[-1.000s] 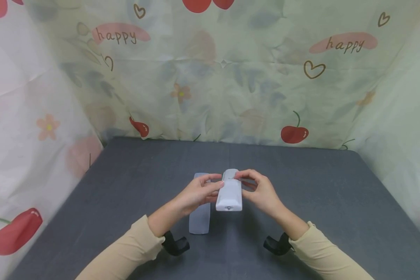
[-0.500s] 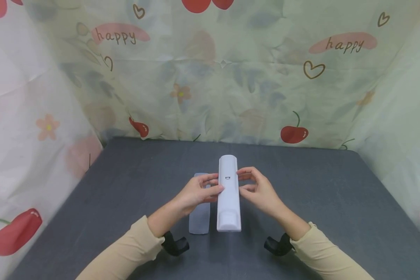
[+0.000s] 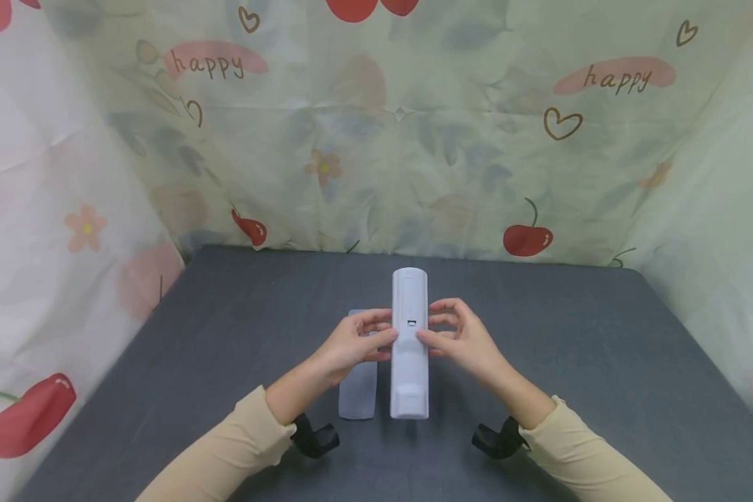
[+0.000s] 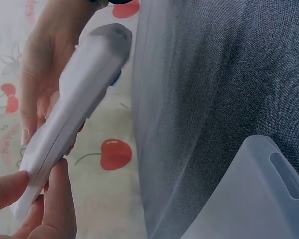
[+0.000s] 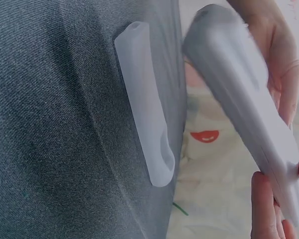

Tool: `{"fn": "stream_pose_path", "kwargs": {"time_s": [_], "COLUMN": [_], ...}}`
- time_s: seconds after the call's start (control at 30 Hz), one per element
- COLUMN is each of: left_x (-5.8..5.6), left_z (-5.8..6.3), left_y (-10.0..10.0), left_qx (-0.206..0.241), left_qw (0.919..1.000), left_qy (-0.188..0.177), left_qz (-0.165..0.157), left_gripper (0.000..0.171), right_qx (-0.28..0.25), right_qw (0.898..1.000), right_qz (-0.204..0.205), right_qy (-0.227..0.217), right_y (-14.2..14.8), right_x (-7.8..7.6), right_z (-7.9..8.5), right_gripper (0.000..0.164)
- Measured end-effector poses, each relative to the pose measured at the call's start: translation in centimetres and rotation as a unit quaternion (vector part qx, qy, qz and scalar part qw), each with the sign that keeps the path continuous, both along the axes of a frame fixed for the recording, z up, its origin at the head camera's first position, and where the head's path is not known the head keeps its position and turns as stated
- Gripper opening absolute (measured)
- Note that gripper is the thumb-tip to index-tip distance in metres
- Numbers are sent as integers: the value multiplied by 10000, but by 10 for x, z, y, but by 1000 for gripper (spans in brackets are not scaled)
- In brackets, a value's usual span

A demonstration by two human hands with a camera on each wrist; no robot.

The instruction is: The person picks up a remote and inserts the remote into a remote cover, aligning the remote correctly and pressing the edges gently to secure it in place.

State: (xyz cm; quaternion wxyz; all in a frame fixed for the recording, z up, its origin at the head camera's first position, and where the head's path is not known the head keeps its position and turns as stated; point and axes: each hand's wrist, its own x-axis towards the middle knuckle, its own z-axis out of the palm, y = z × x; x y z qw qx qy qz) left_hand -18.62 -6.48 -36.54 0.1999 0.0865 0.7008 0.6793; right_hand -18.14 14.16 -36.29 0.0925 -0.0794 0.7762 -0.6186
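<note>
A white remote control [image 3: 409, 376] is held above the table, its back turned up toward the head camera. A small dark notch marks its battery cover near the middle. My left hand [image 3: 356, 345] pinches its left edge, thumb on the back and fingers beneath, as the left wrist view shows on the remote [image 4: 72, 107]. From the other side my right hand [image 3: 463, 336] grips the remote, thumb on the back beside the notch. To the left lies a translucent remote sleeve [image 3: 358, 399], partly hidden by my left hand; the right wrist view shows the sleeve [image 5: 142, 94] whole.
A dark grey cloth covers the table [image 3: 276, 293]. Printed curtains [image 3: 401, 188] with cherries and flowers hang behind it and along both sides. A black strap piece [image 3: 316, 440] sits at the left wrist, another black strap piece [image 3: 497, 439] at the right.
The remote has swung from a foreshortened, end-on pose to showing its full back, far end raised. My right hand has shifted slightly, its thumb now on the back. The sleeve stays put.
</note>
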Motion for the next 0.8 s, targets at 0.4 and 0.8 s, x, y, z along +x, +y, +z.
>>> {"fn": "stream_pose_path", "kwargs": {"time_s": [0.4,0.8], "left_x": [0,1], "left_z": [0,2], "left_y": [-2,1], "left_qx": [-189,-249], "left_qw": [9997,9995], "left_qy": [147,210], "left_qz": [-71,-3], "left_gripper": [47,43], "right_qx": [132,86], "right_qw": [9994,9992], "right_qz": [130,238], "right_qy": [-288,-321], "right_y": [-1,-1], "right_x": [-2,-2], "right_z": [2,1], "right_gripper": [54,54]}}
